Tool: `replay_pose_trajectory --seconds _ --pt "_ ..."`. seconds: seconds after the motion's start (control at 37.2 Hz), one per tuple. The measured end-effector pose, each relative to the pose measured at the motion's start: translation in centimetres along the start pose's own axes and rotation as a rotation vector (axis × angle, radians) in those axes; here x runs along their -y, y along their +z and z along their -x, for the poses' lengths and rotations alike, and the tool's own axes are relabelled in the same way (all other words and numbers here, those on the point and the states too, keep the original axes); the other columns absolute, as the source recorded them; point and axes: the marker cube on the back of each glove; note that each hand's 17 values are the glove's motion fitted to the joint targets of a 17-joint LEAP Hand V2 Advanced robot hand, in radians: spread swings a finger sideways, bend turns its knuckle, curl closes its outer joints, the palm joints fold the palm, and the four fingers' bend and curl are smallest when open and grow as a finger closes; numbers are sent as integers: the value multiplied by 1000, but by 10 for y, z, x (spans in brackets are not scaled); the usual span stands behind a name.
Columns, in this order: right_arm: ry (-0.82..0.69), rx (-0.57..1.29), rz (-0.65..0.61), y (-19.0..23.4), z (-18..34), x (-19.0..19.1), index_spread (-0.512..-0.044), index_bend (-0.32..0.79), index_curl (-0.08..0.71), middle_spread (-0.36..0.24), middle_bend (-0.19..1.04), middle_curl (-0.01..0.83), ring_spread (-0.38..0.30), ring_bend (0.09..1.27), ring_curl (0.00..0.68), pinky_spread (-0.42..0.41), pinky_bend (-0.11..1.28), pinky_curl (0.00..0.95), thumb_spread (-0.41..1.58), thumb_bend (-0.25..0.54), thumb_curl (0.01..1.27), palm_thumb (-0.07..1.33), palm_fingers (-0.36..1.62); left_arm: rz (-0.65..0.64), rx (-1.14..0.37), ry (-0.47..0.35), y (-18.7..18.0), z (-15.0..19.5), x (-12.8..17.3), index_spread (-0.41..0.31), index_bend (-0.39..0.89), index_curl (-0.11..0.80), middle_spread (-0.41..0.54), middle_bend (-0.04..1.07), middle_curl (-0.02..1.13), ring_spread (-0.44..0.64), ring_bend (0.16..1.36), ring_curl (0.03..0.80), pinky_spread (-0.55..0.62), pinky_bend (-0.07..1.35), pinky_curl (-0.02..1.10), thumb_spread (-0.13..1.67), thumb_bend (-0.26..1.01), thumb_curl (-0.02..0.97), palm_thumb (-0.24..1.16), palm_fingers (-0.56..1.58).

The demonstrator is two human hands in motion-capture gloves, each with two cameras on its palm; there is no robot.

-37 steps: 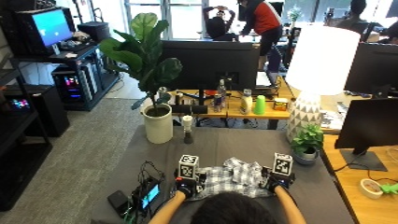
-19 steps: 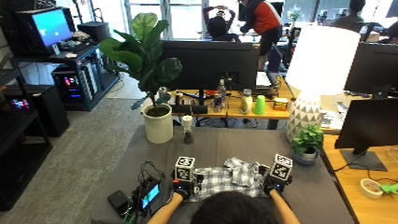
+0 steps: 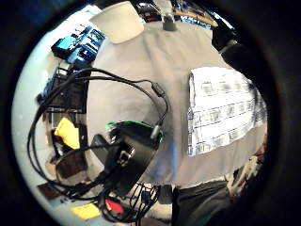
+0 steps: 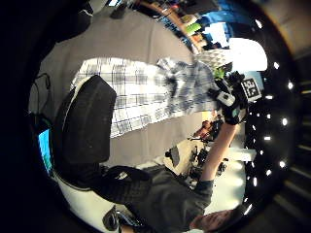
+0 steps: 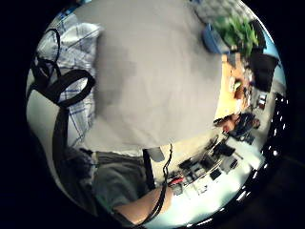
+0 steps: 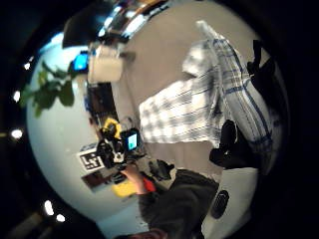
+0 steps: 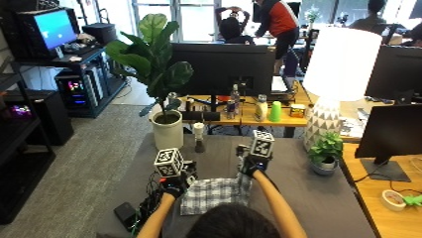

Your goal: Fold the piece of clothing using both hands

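A white and blue plaid garment (image 7: pixel 211 196) lies on the grey table (image 7: pixel 296 188) just in front of me. My right hand (image 7: pixel 250 166) is raised above its right side and pinches that edge, so the cloth climbs up to the fingers. The left thumb side palm view shows this right hand (image 4: pixel 228 104) with the cloth (image 4: pixel 141 92) bunched up to it. My left hand (image 7: pixel 175 187) hovers at the garment's left edge and holds nothing. In the left little finger side palm view the cloth (image 3: pixel 221 113) lies flat, apart from the palm.
Black devices and cables (image 7: pixel 131 213) crowd the table's left edge. A dark shaker (image 7: pixel 199 138) and a large plant in a white pot (image 7: pixel 166 131) stand at the back. A small potted plant (image 7: pixel 324 153) and a white lamp (image 7: pixel 336 89) stand at the right.
My right hand has risen and swung left, lifting the garment's right edge with it. My left hand has shifted a little to the left. The cloth now lies narrower.
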Motion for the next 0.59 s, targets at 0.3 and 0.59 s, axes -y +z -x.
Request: replay_pose_trajectory --seconds 0.3,0.59 --pt "-260 -64 286 94 223 -83 -212 99 298 -163 498 561 -222 764 512 -242 787 513 769 -22 545 1017 1250 -233 -100 -78 -64 37 -40 -96 110 366 7 133 271 14 554 359 -4 478 390 1395 36 225 253 463" --pt "-192 180 663 138 254 -121 -208 -59 182 -111 278 490 -195 831 510 -265 923 526 887 -29 549 981 971 -284 -106 -145 -89 60 -69 -60 148 344 18 168 281 30 565 357 7 453 381 1445 61 236 327 442"
